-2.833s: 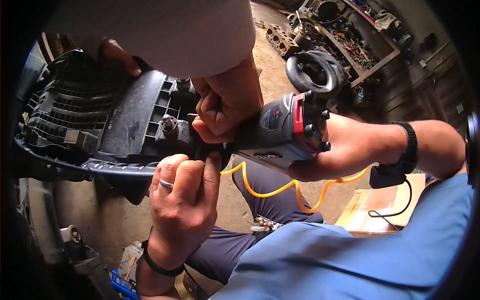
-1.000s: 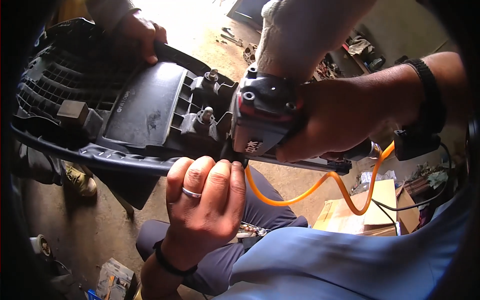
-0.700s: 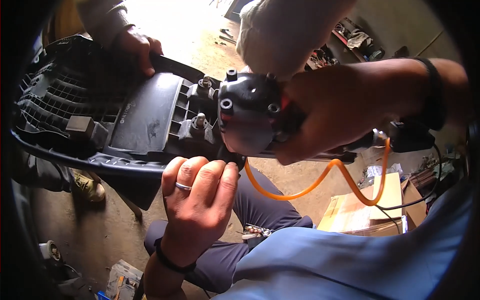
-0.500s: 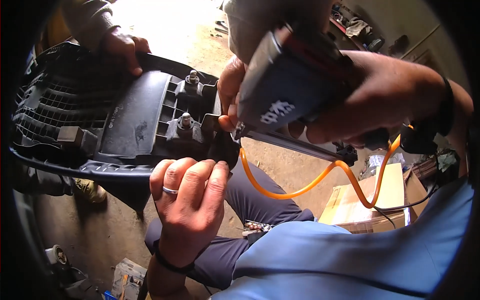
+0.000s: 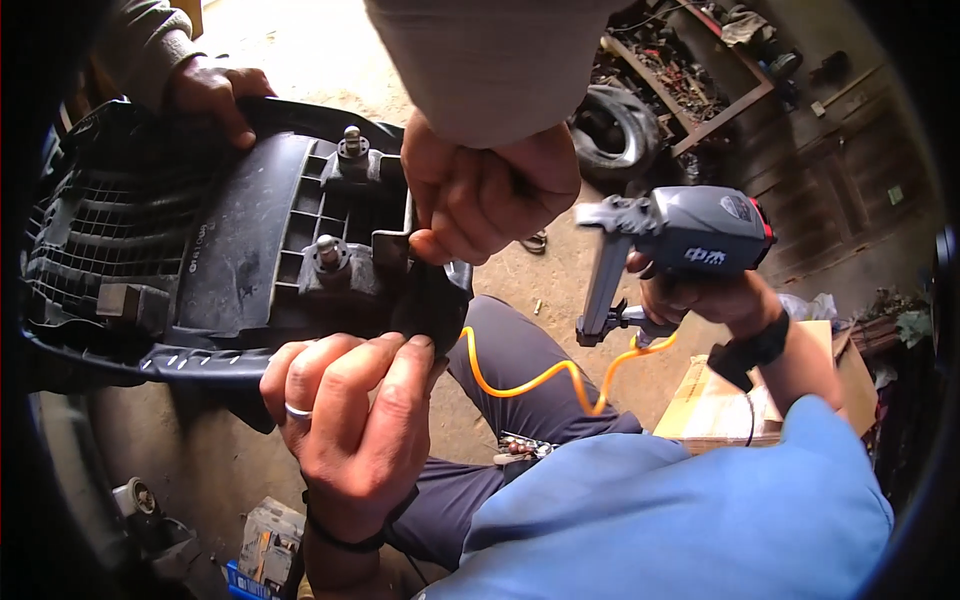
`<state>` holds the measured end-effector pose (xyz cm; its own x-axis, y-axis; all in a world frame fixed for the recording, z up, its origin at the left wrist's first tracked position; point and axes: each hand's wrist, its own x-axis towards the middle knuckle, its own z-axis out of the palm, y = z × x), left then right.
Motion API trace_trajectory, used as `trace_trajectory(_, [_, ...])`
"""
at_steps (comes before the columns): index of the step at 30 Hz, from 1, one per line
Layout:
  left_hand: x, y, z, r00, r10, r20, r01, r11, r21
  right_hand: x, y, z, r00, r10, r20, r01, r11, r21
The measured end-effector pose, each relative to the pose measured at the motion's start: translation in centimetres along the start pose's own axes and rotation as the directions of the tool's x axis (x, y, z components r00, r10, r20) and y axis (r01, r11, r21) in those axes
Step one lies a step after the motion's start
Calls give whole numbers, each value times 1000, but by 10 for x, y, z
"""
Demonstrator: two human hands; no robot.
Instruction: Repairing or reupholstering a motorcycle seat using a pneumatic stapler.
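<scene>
A black vehicle seat (image 5: 245,230), underside up with a ribbed plastic base, lies before me on the left. My left hand (image 5: 355,425), wearing a ring, is closed on the black cover (image 5: 436,298) at the seat's near right corner. Apart from the seat, on the right, my right hand (image 5: 715,300) grips a pneumatic staple gun (image 5: 705,232) with an orange air hose (image 5: 522,386). A row of staples (image 5: 180,362) shows along the near edge. Another person's hand (image 5: 490,195) pinches the seat's right end, and their other hand (image 5: 215,95) holds the far edge.
Two metal studs (image 5: 330,255) stick up from the seat base. Right of my leg sits a cardboard box (image 5: 800,375). A tyre (image 5: 612,130) and a frame full of scrap parts (image 5: 665,85) lie at the far right. A blue-edged box (image 5: 268,550) stands at lower left.
My right hand has drawn the staple gun away from the seat's right end, to the right. The seat and my left hand have shifted slightly left in view.
</scene>
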<state>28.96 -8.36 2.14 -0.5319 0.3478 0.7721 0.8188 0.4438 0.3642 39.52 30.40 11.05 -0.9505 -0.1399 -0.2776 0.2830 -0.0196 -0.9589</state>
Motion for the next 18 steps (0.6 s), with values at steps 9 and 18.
trace_trajectory(9, [3,12,-4,998,-26,64,17,990,137,35,155,-91,973,-125,-196,225,715,662])
trace_trajectory(18, [11,50,0,993,-95,74,72,959,275,92,214,-86,949,-312,-38,120,247,962])
